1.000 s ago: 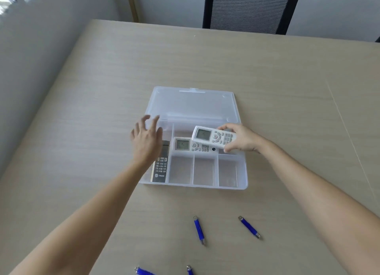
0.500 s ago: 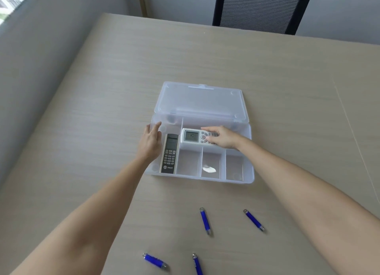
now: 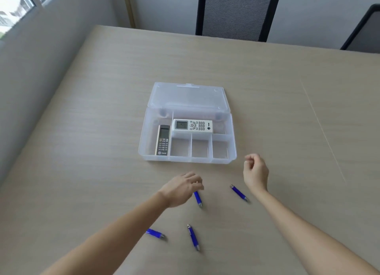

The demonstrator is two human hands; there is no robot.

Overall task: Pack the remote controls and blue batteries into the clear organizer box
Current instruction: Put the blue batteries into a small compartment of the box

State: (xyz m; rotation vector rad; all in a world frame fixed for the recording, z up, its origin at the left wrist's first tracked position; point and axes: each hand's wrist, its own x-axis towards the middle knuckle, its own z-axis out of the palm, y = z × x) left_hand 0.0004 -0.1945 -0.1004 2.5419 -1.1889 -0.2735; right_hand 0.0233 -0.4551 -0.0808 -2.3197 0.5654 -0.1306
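The clear organizer box (image 3: 145, 145) lies with its lid flat behind it. A dark remote (image 3: 162, 140) fills its long left compartment, and a white remote (image 3: 192, 126) lies across the rear compartment. Several blue batteries rest on the table in front of the box. My left hand (image 3: 181, 187) reaches down over the far end of one blue battery (image 3: 198, 199), fingertips closed on it while it lies on the table. My right hand (image 3: 256, 170) hovers loosely curled and holds nothing, just right of another battery (image 3: 239, 193). Two more batteries (image 3: 155, 233) (image 3: 193, 237) lie nearer me.
Three small front compartments (image 3: 199, 148) of the box hold nothing. The light wooden table (image 3: 82, 130) ends at a wall on the left. A black striped chair (image 3: 236, 13) stands behind the far edge, with a second chair (image 3: 364, 27) at the right.
My right hand has let go of the white remote in the rear compartment and drawn back. My left hand left the box and came down onto a blue battery.
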